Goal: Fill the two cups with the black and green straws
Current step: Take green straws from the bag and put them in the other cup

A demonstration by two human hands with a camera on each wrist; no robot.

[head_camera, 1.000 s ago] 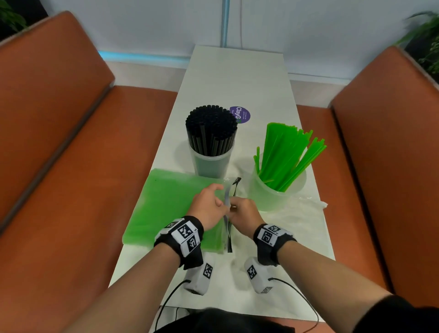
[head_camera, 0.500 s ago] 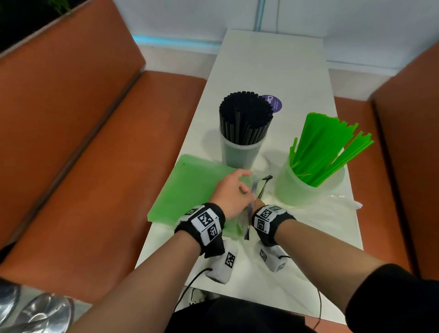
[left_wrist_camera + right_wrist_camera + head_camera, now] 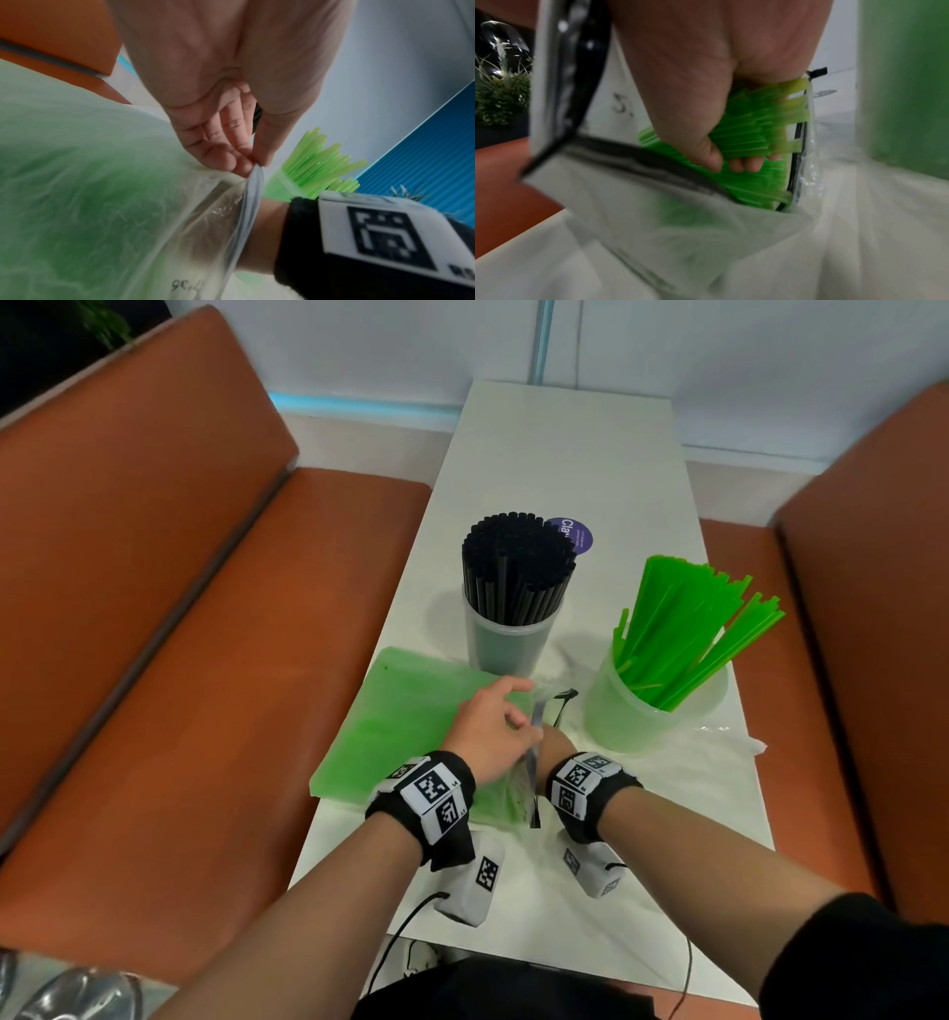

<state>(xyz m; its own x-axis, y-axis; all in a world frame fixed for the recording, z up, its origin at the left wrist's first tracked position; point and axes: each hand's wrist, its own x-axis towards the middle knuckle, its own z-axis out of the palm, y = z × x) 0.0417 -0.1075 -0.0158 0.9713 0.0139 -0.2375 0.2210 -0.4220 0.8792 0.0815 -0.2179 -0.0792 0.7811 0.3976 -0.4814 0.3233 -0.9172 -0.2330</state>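
On the bench (image 3: 590, 454), the bag (image 3: 405, 711) lies left; the left hand (image 3: 488, 731) pinches its mouth. The right hand (image 3: 706, 81), inside the bag, grips green straws (image 3: 752, 125). Beyond stand the black-straw cup (image 3: 506, 644) and, rightmost, the green-straw cup (image 3: 631, 721).

Three cameras on me: one on my head, one on each wrist.
My head view looks down the white table (image 3: 580, 469); both wrist views sit close inside the plastic bag (image 3: 107, 203), which all share.
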